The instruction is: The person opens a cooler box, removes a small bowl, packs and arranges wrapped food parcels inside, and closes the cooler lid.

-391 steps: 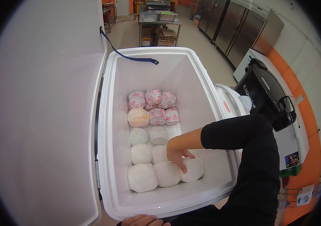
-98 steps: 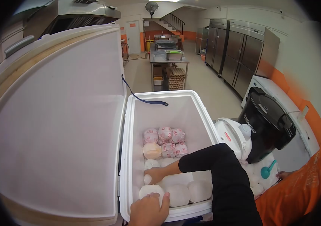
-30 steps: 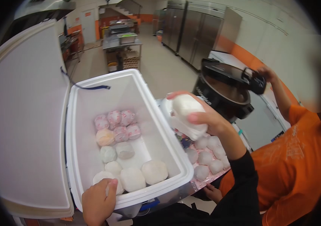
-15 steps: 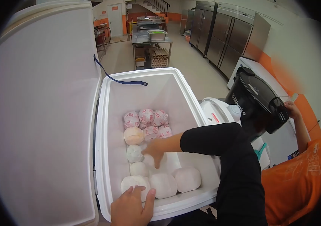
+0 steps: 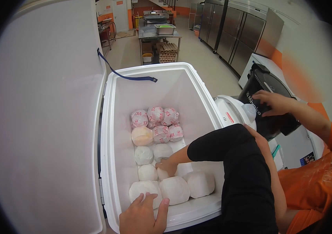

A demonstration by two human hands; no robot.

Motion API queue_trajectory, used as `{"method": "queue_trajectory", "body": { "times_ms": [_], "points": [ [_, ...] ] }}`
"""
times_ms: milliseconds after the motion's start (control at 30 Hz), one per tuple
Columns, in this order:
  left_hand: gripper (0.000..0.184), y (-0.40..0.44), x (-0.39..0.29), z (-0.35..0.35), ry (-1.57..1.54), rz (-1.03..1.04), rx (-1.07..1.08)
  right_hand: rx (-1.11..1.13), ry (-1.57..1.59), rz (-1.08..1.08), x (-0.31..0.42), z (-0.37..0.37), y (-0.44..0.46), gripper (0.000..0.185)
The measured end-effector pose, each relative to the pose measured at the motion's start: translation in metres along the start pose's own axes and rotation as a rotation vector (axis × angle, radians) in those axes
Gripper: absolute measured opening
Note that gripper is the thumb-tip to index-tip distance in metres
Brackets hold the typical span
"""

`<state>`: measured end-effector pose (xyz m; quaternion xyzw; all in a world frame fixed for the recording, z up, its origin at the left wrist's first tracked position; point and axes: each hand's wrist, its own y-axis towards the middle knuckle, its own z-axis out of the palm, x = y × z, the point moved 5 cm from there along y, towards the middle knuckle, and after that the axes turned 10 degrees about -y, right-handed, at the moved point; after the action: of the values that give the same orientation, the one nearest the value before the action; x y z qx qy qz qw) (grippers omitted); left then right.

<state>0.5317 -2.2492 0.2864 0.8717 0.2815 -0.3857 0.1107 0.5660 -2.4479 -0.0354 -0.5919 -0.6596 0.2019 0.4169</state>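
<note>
Inside a white cooler box point(image 5: 195, 74), my right hand point(image 5: 168, 167) bends its fingers around a white wrapped ball point(image 5: 163, 175), mostly hidden beneath it. Just behind that hand sits another white wrapped ball point(image 5: 163, 151). Two more, one whitish point(image 5: 143, 155) and one lower point(image 5: 147, 172), line the left wall. My left hand point(image 5: 144, 215), fingers apart, lies over the near rim with its fingertips touching a large white bundle point(image 5: 142, 190). Two more large bundles, a middle one point(image 5: 174, 190) and a right one point(image 5: 200, 184), complete the front row.
Red-printed wrapped balls point(image 5: 161, 133) and a yellowish ball point(image 5: 142, 135) fill the far left. The raised lid point(image 5: 45, 117) has a blue strap point(image 5: 131, 77). A co-worker's hand point(image 5: 273, 102) is by a black Miyako cooker point(image 5: 267, 84); a white appliance point(image 5: 228, 111) stands beside the box.
My right hand has moved nearer the front row, uncovering the ball behind it. My left hand stays in place. The co-worker's hand has left the cooker's side and come leftward.
</note>
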Motion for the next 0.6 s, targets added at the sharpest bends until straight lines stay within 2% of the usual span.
{"method": "queue_trajectory", "body": {
  "times_ms": [67, 133, 167, 233, 300, 367, 400, 433, 467, 500, 567, 600],
  "points": [
    [0.034, 0.0, -0.001, 0.0, -0.008, 0.004, 0.005, -0.165, -0.141, 0.004, -0.011, 0.016, 0.022, 0.085],
    [0.034, 0.0, -0.002, -0.001, -0.008, 0.016, 0.001, -0.072, -0.409, 0.001, -0.015, 0.024, 0.052, 0.073],
    [0.034, 0.001, -0.003, -0.001, -0.01, 0.022, -0.003, 0.109, -0.603, -0.004, -0.007, 0.018, 0.083, 0.066],
    [0.033, 0.001, -0.002, -0.001, -0.013, 0.029, -0.004, 0.285, -0.799, -0.05, 0.018, -0.013, 0.094, 0.052],
    [0.039, 0.003, 0.006, 0.008, 0.056, 0.036, -0.046, 0.349, -0.728, -0.182, 0.039, -0.089, 0.018, 0.044],
    [0.039, 0.001, 0.006, 0.009, 0.066, 0.032, -0.04, 0.174, -0.296, 0.214, 0.088, -0.16, -0.128, 0.038],
    [0.036, 0.001, 0.002, 0.003, 0.04, 0.027, -0.017, -0.031, -0.172, 0.213, 0.112, -0.183, -0.202, 0.035],
    [0.033, 0.001, -0.001, 0.0, 0.013, 0.024, 0.013, -0.247, -0.115, 0.205, 0.115, -0.189, -0.239, 0.031],
    [0.033, 0.001, -0.003, 0.0, 0.042, 0.014, 0.021, -0.53, -0.098, 0.057, 0.125, -0.189, -0.298, 0.026],
    [0.034, 0.0, -0.002, 0.001, 0.032, 0.018, 0.028, -0.69, 0.018, 0.097, 0.128, -0.18, -0.347, 0.023],
    [0.036, -0.002, 0.0, 0.003, 0.015, 0.037, 0.031, -0.964, 0.03, 0.458, 0.12, -0.138, -0.415, 0.02],
    [0.039, -0.002, -0.003, 0.003, 0.013, 0.002, 0.064, -1.041, 0.074, 0.508, 0.101, -0.109, -0.431, 0.019]
  ]
}}
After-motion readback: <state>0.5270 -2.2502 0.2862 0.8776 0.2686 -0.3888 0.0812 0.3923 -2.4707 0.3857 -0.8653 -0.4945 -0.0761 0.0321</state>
